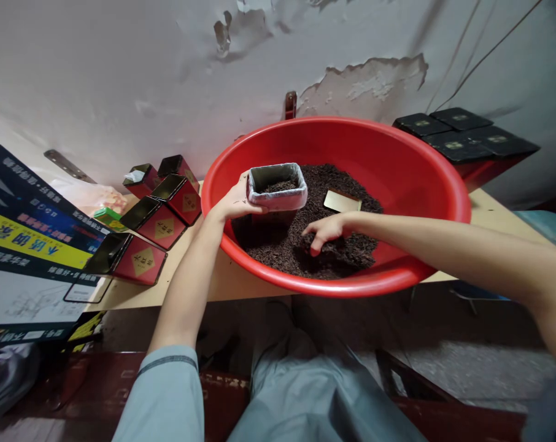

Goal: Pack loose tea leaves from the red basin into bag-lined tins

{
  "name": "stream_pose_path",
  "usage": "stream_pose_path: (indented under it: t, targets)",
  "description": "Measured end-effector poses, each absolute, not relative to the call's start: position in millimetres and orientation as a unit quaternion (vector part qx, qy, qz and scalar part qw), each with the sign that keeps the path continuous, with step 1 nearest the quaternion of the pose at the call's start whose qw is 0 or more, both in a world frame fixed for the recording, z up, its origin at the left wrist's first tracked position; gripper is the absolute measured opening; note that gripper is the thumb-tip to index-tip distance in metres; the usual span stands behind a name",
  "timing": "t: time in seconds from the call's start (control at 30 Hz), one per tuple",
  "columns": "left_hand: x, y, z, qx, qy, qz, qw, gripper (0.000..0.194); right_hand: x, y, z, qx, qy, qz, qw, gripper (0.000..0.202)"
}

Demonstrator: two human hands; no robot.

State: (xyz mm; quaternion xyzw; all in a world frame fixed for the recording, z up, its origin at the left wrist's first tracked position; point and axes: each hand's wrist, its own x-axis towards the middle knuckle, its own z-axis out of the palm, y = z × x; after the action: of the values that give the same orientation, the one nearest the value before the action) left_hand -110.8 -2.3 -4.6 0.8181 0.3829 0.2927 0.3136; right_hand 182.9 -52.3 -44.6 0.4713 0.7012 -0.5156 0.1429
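A rectangular tin (pixel 278 199) with a pale plastic liner is gripped at its left side by my left hand (pixel 238 199), above the big red basin (pixel 333 286). Dark loose tea leaves show inside the tin. More tea leaves (pixel 278 258) are heaped across the basin floor. My right hand (pixel 326 232) reaches down into this heap, thumb and forefinger apart, its other fingers partly hidden among the leaves. Just behind it, a gold-coloured rectangular lid (pixel 342 201) lies on the tea.
Several red and black tins (pixel 142 259) stand left of the basin on the wooden table (pixel 204 291). More black-topped tins (pixel 480 144) are grouped at the back right. A printed carton (pixel 34 245) takes up the left side. Behind rises a peeling wall (pixel 167 80).
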Motion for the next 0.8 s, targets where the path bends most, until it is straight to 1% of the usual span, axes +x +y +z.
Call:
stream_pose_path:
  t: [0.1, 0.23, 0.37, 0.5, 0.57, 0.67, 0.8]
  targets:
    - [-110, -2, -4, 0.819, 0.382, 0.290, 0.316, 0.135, 192, -42, -18, 0.511, 0.662, -0.539, 0.098, 0.056]
    - [-111, -1, -5, 0.821, 0.376, 0.290, 0.317, 0.133, 208, -32, 18, 0.537, 0.667, -0.514, 0.051, 0.055]
    - [-111, -1, -5, 0.823, 0.374, 0.293, 0.311, 0.129, 224, -18, 55, 0.557, 0.683, -0.472, 0.023, 0.057]
    - [-111, -2, -4, 0.820, 0.382, 0.293, 0.310, 0.127, 225, -1, 95, 0.531, 0.743, -0.405, -0.045, 0.055]
    - [-111, -2, -5, 0.820, 0.383, 0.291, 0.311, 0.124, 214, 6, 112, 0.508, 0.772, -0.377, -0.066, 0.054]
    - [-112, -1, -8, 0.819, 0.386, 0.290, 0.310, 0.120, 181, 10, 126, 0.483, 0.807, -0.332, -0.075, 0.049]
    - [-113, 2, -10, 0.808, 0.408, 0.291, 0.311, 0.126, 127, 1, 120, 0.442, 0.871, -0.188, -0.098, 0.039]
